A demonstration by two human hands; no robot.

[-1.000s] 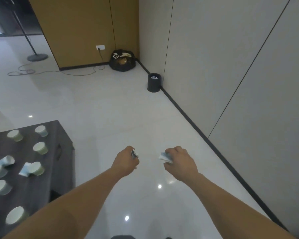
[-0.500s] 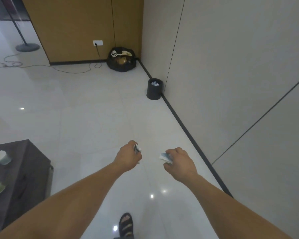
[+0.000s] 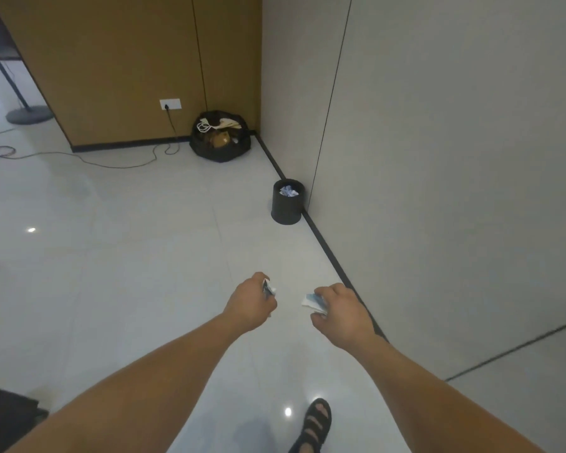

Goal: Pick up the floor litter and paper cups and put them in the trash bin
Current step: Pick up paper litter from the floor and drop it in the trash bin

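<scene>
Both my arms reach forward over the pale tiled floor. My left hand [image 3: 249, 302] grips a small crumpled piece of litter [image 3: 268, 288], of which only a white and blue edge shows. My right hand [image 3: 340, 310] holds a second crumpled white and blue paper scrap [image 3: 312, 301] in its curled fingers. A small black trash bin [image 3: 287, 206] stands ahead against the grey wall, well beyond both hands. Crumpled paper [image 3: 289, 191] lies inside it.
A black bag [image 3: 221, 138] with cords and a brown item sits in the far corner. A cable [image 3: 111, 160] runs across the floor from a wall socket [image 3: 170, 104]. A lamp stand base [image 3: 29, 114] is far left. My sandalled foot [image 3: 314, 425] steps forward at bottom.
I have walked toward the bin, which now looks nearer. The dark table with paper cups has slid out of view at lower left. Both hands still hold their litter.
</scene>
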